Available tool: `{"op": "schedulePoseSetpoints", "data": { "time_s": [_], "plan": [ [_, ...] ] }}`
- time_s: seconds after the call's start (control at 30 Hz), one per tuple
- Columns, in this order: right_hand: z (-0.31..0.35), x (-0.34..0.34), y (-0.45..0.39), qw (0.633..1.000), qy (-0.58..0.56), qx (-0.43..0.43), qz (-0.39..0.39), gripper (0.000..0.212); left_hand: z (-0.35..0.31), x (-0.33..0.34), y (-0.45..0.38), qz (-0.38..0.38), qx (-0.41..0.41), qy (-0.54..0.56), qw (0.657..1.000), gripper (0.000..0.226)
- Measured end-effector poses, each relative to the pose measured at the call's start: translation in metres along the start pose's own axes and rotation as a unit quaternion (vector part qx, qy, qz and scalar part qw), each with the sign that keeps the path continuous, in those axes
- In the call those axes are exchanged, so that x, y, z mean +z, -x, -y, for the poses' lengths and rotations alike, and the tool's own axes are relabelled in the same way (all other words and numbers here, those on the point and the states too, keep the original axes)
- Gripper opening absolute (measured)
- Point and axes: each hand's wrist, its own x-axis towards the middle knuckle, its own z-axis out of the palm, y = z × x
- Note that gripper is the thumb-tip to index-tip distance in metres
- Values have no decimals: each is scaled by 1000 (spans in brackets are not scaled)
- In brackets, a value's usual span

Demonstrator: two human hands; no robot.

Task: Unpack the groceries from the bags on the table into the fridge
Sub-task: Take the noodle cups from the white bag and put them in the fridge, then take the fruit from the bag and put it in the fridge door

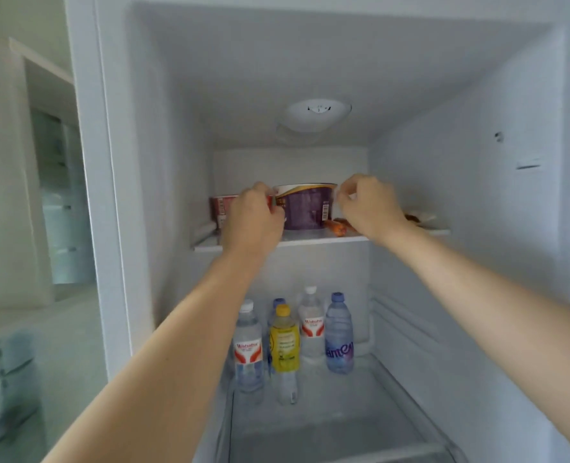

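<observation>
Centre of the frame, head view: open fridge (444, 162), white interior, both bare arms reaching up to the upper shelf (310, 241).

Purple tub (305, 208) stands upright on that shelf, mid-frame. Round, tapering toward the base, white-and-gold band at the rim, barcode strip on its right face, small print on the left. Print too blurred to read.

Left hand (255, 217): fingers curled at the tub's left side, apparently gripping it near the rim. The hand partly covers a red tub (222, 208) standing just beside the purple one, toward the left wall; whether the two tubs touch cannot be told.

Right hand (367, 205): fingers curled at the tub's right rim, thumb and forefinger pinched together. Whether they touch the tub or nip something small cannot be told.

Same shelf, right of the purple tub: an orange-brown food item (338, 226) lying flat, partly behind the right wrist. Farther right, a pale dish (424, 218) with something brown on it.

Lower centre: five bottles standing upright in a cluster on the lower shelf (360, 412) — two clear bottles with red-and-white labels (248, 352) (311, 329), a yellow bottle (284, 349) in front, a blue-capped bottle (338, 339) at the right, another blue-capped one (278, 304) mostly hidden behind.

Round white dial (317, 111) on the fridge ceiling, upper centre.
</observation>
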Motion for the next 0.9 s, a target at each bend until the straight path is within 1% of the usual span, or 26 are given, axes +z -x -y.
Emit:
{"op": "schedulePoseSetpoints", "data": {
  "time_s": [0.1, 0.2, 0.3, 0.47, 0.6, 0.67, 0.73, 0.83, 0.9],
  "plan": [
    [5, -12, 39, 999, -10, 2, -34, 24, -15, -12, 36, -12, 19, 87, 996, 26],
    [9, -21, 90, 997, -43, 2, -66, 21, -25, -25, 81, 15, 31, 132, 991, 27],
    [10, -29, 148, 996, -74, 14, -56, 23, -25, -26, 133, 44, 56, 162, 984, 24],
    [6, -42, 255, 996, -76, 29, -33, 28, -18, -24, 230, 93, 90, 187, 974, 20],
    [-3, -52, 347, 997, -48, 65, 12, 32, -15, -23, 316, 165, 93, 196, 962, 18],
    [-8, -63, 394, 995, -28, 89, 31, 35, -17, -23, 361, 210, 74, 216, 951, 16],
    [-10, -77, 441, 991, -6, 121, 51, 36, -19, -24, 406, 261, 35, 230, 937, 17],
    [-10, -103, 510, 982, 19, 179, 59, 35, -29, -31, 472, 357, -27, 242, 902, 23],
    [-11, -121, 552, 973, 31, 218, 67, 37, -39, -39, 512, 414, -45, 246, 875, 24]
  ]
}}
